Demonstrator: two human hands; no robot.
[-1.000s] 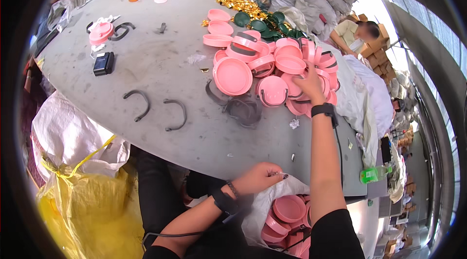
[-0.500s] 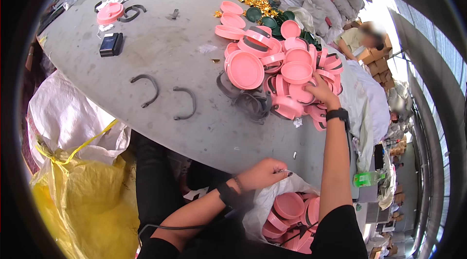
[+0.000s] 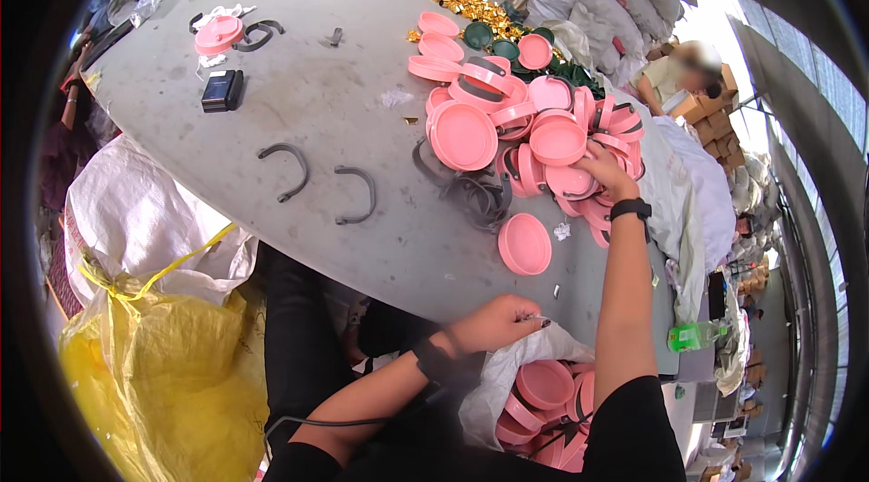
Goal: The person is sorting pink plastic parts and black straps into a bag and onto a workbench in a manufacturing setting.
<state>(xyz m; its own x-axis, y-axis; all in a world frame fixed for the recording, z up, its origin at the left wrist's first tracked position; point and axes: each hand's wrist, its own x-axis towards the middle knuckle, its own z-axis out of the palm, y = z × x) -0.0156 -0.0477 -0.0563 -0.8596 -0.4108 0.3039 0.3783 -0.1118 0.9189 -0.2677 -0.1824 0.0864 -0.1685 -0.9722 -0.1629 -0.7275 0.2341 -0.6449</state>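
1. Head view, handling — the pink lids (image 3: 543,133) look like thin moulded plastic discs with a raised rim. I judge them light and fairly stiff, smooth enough to slide off one another, and unlikely to break if dropped. The rim is the natural place to take hold, thumb on one side and fingers across, since the flat face gives nothing to pinch.

2. Head view, looks — the lids are salmon pink and round. Some lie face up showing a shallow dish, and some stand on edge in the heap. Several carry a dark grey curved handle.

3. Where they are — the heap sits on the far right part of the grey table (image 3: 362,111), with one single lid (image 3: 524,244) lying apart nearer the person. More pink lids fill a white sack (image 3: 507,373) below the table edge, at the person's lap.

4. Right hand (image 3: 605,172) — it reaches into the near edge of the heap with fingers curled down over the lids. Whether it has closed on one I cannot tell, as the fingertips are hidden.

5. Left hand (image 3: 496,324) — it is closed in a pinch on the rim of the white sack, holding its mouth up.

6. Around them — two loose grey handles (image 3: 321,183) lie on bare table to the left, a tangle of the same handles (image 3: 466,192) lies beside the heap, and a yellow bag (image 3: 154,364) stands at the lower left.
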